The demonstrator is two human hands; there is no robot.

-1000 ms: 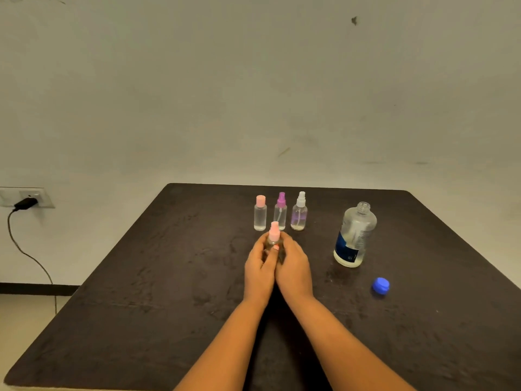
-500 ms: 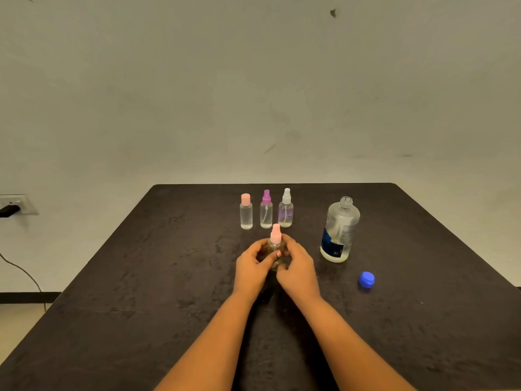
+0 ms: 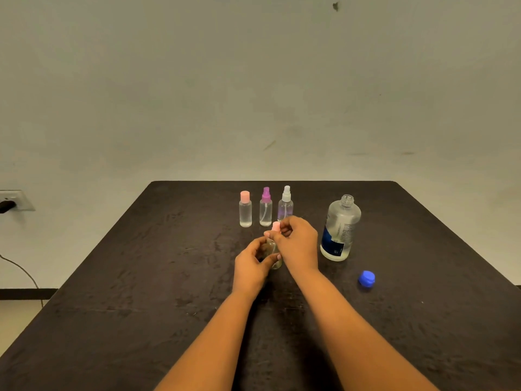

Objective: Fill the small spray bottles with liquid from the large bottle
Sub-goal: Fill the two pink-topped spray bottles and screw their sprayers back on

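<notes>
A small clear spray bottle (image 3: pixel 275 253) with a pale pink top (image 3: pixel 276 226) stands on the dark table (image 3: pixel 141 277). My left hand (image 3: pixel 252 263) grips its body. My right hand (image 3: pixel 298 244) pinches the pink top from above. Behind them stand three small bottles in a row: one with a pink cap (image 3: pixel 245 209), one with a purple sprayer (image 3: pixel 265 206), one with a white sprayer (image 3: pixel 285 203). The large clear bottle (image 3: pixel 339 228), uncapped and with a dark blue label, stands to the right. Its blue cap (image 3: pixel 366 280) lies nearer to me on the table.
A plain wall rises behind the table's far edge. At the left a wall socket (image 3: pixel 12 200) holds a black plug, and its cable hangs down toward the floor.
My right hand has risen from the bottle's side to the pink top. My left hand stays round the body. The view has shifted slightly.
</notes>
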